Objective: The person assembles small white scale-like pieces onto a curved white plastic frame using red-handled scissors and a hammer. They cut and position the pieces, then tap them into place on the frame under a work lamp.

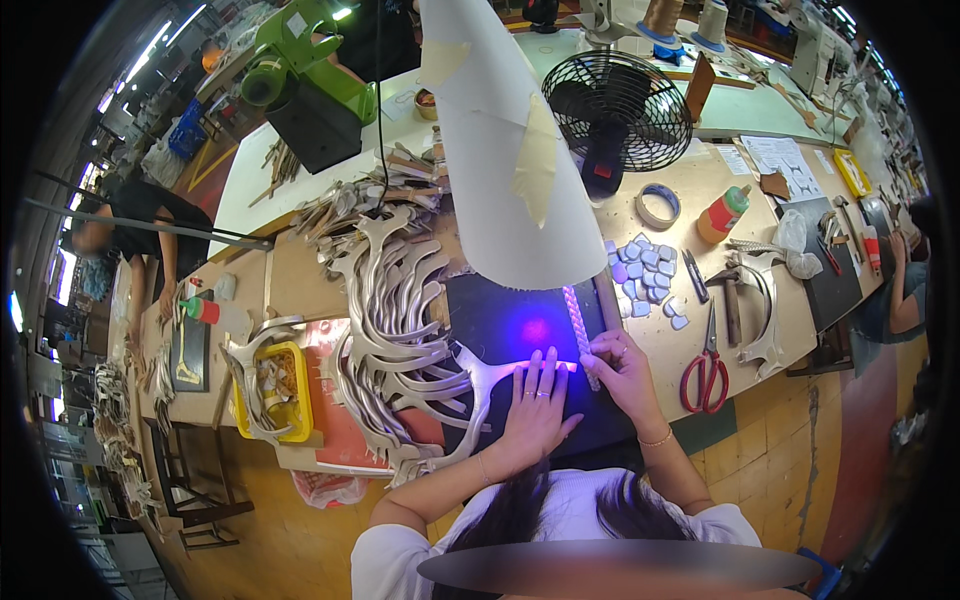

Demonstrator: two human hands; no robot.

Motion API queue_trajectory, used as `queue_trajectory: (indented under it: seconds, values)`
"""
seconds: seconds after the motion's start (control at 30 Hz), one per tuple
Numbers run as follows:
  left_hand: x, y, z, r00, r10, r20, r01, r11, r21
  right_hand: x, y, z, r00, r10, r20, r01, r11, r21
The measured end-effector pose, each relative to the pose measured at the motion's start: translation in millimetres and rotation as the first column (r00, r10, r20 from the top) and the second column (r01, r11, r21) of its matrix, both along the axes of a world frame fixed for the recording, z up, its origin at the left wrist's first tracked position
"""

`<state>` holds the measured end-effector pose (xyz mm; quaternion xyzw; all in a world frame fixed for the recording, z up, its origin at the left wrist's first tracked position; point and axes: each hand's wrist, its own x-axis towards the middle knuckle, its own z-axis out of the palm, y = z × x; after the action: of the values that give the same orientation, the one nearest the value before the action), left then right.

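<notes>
My left hand lies flat, fingers stretched out, on the narrow arm of a pale, shiny Y-shaped strap piece. This piece rests on a black mat, its left end beside a pile of similar curved silvery pieces. Between the fingertips of my right hand is the lower end of a braided strip, held at the tip of the strap piece's arm. The strip's upper end goes under a white paper cone. Purple-blue light falls on the mat and both fingertips.
Right of the mat are small grey pads, a tape roll, a red bottle with green cap, a craft knife and red-handled scissors. A black fan stands behind. A yellow basket sits left. Co-workers are at both sides.
</notes>
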<state>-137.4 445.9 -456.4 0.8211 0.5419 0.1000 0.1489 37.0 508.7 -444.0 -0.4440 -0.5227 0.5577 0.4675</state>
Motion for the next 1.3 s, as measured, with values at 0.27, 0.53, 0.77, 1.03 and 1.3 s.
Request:
queue_trajectory:
  seconds: [0.27, 0.53, 0.77, 1.03, 1.3]
  values:
    - [0, 0, -2, 1.0, -0.003, 0.011, 0.003, 1.0, -0.007, 0, -1, 1, 0.999, -0.008, 0.053, 0.006, 0.999, 0.034]
    - [-1, -1, -2, 1.0, -0.008, -0.02, 0.008, 1.0, 0.02, 3, 9, 2, 0.989, 0.01, 0.148, -0.024, 0.995, 0.096]
    - [-2, -3, -2, 1.0, -0.004, -0.023, 0.004, 1.0, 0.003, 5, 26, 20, 0.97, 0.002, 0.244, -0.048, 0.982, 0.182]
    - [-4, -6, -11, 0.999, 0.0, 0.033, -0.002, 0.998, 0.056, -1, 53, 31, 0.921, 0.12, 0.372, -0.168, 0.981, 0.099]
    - [-4, -6, -14, 1.0, -0.001, -0.022, 0.004, 0.994, 0.108, -11, 67, 39, 0.832, 0.209, 0.514, -0.339, 0.925, 0.173]
